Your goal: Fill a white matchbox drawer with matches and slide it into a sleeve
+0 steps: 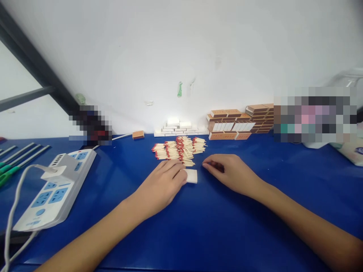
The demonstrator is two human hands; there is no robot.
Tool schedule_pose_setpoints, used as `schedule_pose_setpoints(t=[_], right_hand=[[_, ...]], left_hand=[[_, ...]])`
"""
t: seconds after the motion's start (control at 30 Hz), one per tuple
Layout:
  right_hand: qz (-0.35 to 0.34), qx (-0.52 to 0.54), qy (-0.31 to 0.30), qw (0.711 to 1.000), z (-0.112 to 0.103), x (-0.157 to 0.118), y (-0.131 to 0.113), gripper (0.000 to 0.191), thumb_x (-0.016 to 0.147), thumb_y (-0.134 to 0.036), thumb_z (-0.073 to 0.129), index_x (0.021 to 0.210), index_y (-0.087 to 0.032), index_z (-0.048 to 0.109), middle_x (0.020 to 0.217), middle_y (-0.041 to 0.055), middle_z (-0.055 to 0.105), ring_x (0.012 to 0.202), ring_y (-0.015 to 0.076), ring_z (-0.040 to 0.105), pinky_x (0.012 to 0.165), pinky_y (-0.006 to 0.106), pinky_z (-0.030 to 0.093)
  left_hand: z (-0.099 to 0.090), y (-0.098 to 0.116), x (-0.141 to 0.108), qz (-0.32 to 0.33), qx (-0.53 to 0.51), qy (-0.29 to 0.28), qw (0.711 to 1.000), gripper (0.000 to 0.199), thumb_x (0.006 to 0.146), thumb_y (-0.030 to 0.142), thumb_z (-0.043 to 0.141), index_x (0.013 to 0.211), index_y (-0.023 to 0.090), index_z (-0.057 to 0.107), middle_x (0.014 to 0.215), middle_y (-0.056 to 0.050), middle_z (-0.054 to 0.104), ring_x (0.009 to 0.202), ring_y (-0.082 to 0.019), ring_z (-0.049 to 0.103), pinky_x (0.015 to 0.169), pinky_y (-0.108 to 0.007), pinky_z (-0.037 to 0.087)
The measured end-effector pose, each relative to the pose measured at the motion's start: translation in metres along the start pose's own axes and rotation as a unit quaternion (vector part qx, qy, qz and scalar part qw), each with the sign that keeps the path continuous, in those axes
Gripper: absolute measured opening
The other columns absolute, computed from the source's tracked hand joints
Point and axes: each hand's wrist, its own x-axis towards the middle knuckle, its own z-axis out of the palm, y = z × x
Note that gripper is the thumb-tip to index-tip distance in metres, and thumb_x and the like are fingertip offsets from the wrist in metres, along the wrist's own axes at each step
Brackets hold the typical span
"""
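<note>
My left hand point(170, 175) is closed on a small white matchbox tray point(192, 176) on the blue table, its fingers covering the left part of the tray. Just beyond lies a heap of red-tipped matches point(181, 149) in loose bundles. To the right of the tray, my right hand point(224, 170) has thumb and index finger pinched together, apart from the heap. Whatever its fingertips hold, if anything, cannot be made out. Against the wall, white matchbox trays point(178, 128) are stacked behind the matches.
Brown matchboxes point(229, 135) are stacked along the wall at right, and a single matchbox point(138, 135) lies left of centre. A white power strip point(61, 189) with a plugged-in cable occupies the left, beside green-handled rods point(14, 170). A pixelated area covers things at right.
</note>
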Motion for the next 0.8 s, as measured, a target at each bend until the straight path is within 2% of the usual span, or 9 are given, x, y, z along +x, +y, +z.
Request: schedule_pose_setpoints(t=[0.13,0.23,0.37,0.47,0.57,0.73,0.8], right_hand=[[0.02,0.01,-0.002,1.0,0.0,0.003,0.006,0.021,0.103,-0.034,0.058,0.097,-0.024,0.076,0.081,0.0003,0.075,0.067,0.0168,0.063,0.063,0.029,0.044],[0.036,0.012,-0.002,0.999,-0.002,0.004,0.009,0.023,0.103,-0.037,0.058,0.097,-0.025,0.076,0.08,0.0002,0.074,0.066,0.0169,0.062,0.062,0.03,0.044],[0.04,0.014,-0.012,0.999,-0.003,0.004,0.009,0.024,0.103,-0.039,0.057,0.097,-0.025,0.076,0.081,0.0002,0.074,0.066,0.0167,0.062,0.062,0.03,0.045],[0.036,0.017,-0.023,0.999,-0.003,0.003,0.007,0.025,0.103,-0.038,0.056,0.097,-0.024,0.076,0.083,0.0009,0.075,0.068,0.0168,0.063,0.063,0.031,0.045],[0.031,0.017,-0.026,0.999,-0.003,0.002,0.004,0.026,0.103,-0.038,0.055,0.096,-0.024,0.076,0.084,0.0022,0.075,0.068,0.0173,0.064,0.062,0.031,0.046],[-0.004,0.005,-0.022,1.0,-0.003,-0.001,0.003,0.026,0.104,-0.037,0.055,0.095,-0.023,0.076,0.082,0.0028,0.075,0.065,0.017,0.064,0.061,0.031,0.047],[-0.02,-0.002,-0.012,1.0,-0.003,-0.002,0.003,0.026,0.104,-0.037,0.055,0.095,-0.023,0.076,0.083,0.0034,0.076,0.066,0.0174,0.064,0.061,0.032,0.047]], left_hand=[[0.008,0.0,-0.002,-0.029,-0.104,-0.01,0.994,0.026,0.108,0.027,0.054,0.132,0.018,0.058,0.13,-0.011,0.069,0.125,-0.027,0.062,0.108,-0.046,0.052],[0.008,0.0,-0.004,-0.068,-0.156,0.015,0.985,0.039,0.105,0.034,0.061,0.141,0.02,0.055,0.133,-0.01,0.069,0.124,-0.026,0.062,0.108,-0.045,0.051],[0.007,-0.007,-0.005,-0.109,-0.152,0.047,0.981,0.038,0.099,0.039,0.069,0.131,0.019,0.064,0.12,-0.01,0.072,0.115,-0.028,0.064,0.103,-0.047,0.052],[0.007,-0.012,-0.004,-0.113,-0.153,0.05,0.98,0.028,0.097,0.038,0.071,0.118,0.019,0.071,0.112,-0.008,0.072,0.109,-0.026,0.064,0.102,-0.046,0.051],[0.008,-0.015,-0.004,-0.112,-0.16,0.051,0.979,0.026,0.095,0.038,0.072,0.115,0.02,0.073,0.11,-0.007,0.072,0.107,-0.025,0.064,0.103,-0.047,0.05],[0.008,-0.01,-0.007,-0.111,-0.143,0.035,0.983,0.045,0.095,0.036,0.071,0.139,0.024,0.065,0.132,-0.011,0.066,0.124,-0.03,0.059,0.108,-0.053,0.048],[0.007,-0.008,-0.008,-0.106,-0.127,0.021,0.986,0.044,0.098,0.035,0.068,0.141,0.027,0.064,0.141,-0.011,0.061,0.133,-0.032,0.054,0.111,-0.055,0.045]])
